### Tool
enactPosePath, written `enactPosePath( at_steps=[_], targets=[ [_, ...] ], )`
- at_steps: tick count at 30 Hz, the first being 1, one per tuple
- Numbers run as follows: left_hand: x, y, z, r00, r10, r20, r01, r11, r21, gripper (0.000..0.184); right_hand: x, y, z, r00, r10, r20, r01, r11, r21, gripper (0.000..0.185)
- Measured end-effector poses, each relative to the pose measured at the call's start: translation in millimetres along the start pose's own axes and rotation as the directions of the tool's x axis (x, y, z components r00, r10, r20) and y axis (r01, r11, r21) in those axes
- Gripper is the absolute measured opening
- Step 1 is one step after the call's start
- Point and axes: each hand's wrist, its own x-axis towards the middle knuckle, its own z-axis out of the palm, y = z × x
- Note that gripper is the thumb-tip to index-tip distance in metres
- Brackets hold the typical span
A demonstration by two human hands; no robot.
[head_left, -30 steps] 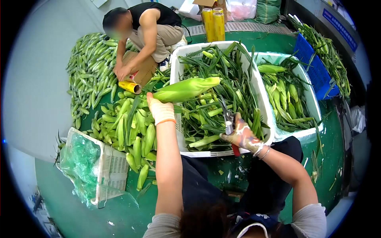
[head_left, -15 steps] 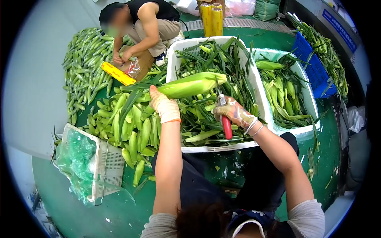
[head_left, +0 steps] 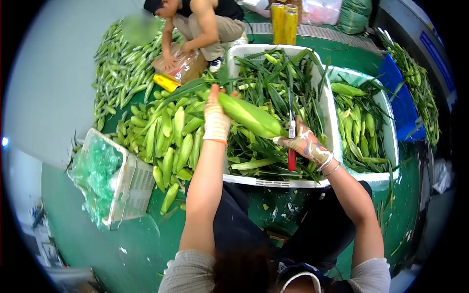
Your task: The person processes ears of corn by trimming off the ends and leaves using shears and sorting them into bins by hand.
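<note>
My left hand [head_left: 216, 117], in a light glove, is closed around a green ear of corn [head_left: 251, 115] in its husk. The ear slants down to the right above the white crate [head_left: 273, 182]. In my right hand [head_left: 308, 146], in a camouflage-patterned glove, is a pair of pruning shears [head_left: 291, 158] with a red handle and narrow metal blade pointing up. The right fingertips are close to the ear's lower end; whether they touch it I cannot tell. Leaves and husk trimmings [head_left: 273, 97] fill the crate below. Husked-on corn ears [head_left: 168, 163] are heaped to the left.
Another person [head_left: 202, 24] crouches over a cardboard box [head_left: 183, 66] beside wrapped corn [head_left: 122, 63]. A second white crate [head_left: 396, 163] holds corn; a blue crate [head_left: 395, 97] stands beyond. A tipped basket [head_left: 134, 188] with green plastic lies left. Yellow film rolls [head_left: 284, 24] stand behind.
The ear has turned from nearly level to slanting down right, its right end now lower. My right hand has shifted, with the shears more upright. The other person's hands have moved on the box.
</note>
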Motion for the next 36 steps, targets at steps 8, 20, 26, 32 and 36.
enactPosePath(
  at_steps=[8, 20, 26, 32, 36],
  targets=[
    [-3.9, 65.1, -21.1, 0.951, 0.308, -0.015, -0.28, 0.884, 0.374, 0.049, -10.0, 24.4, -17.2, 0.969, 0.106, -0.222, -0.145, 0.975, -0.168, 0.036],
    [-55.8, -34.4, 18.8, 0.891, -0.286, 0.353, -0.018, 0.754, 0.657, 0.035, -31.6, -7.1, 32.8, 0.996, 0.028, -0.089, -0.007, 0.972, 0.234, 0.066],
    [-71.5, -65.9, -1.9, 0.966, -0.09, 0.241, -0.082, 0.781, 0.62, 0.031, -41.5, -3.5, 36.7, 0.998, 0.054, -0.044, -0.055, 0.998, -0.025, 0.071],
    [-51.7, -47.3, -2.2, 0.838, -0.024, 0.545, -0.534, 0.159, 0.83, 0.033, -37.2, -1.3, -8.1, 0.981, 0.038, 0.189, -0.011, 0.99, -0.142, 0.069],
    [-64.1, -41.0, 6.1, 0.861, -0.227, 0.455, -0.485, -0.095, 0.869, 0.047, -27.5, 0.5, -31.0, 0.971, -0.059, 0.231, 0.092, 0.986, -0.138, 0.068]
  ],
)
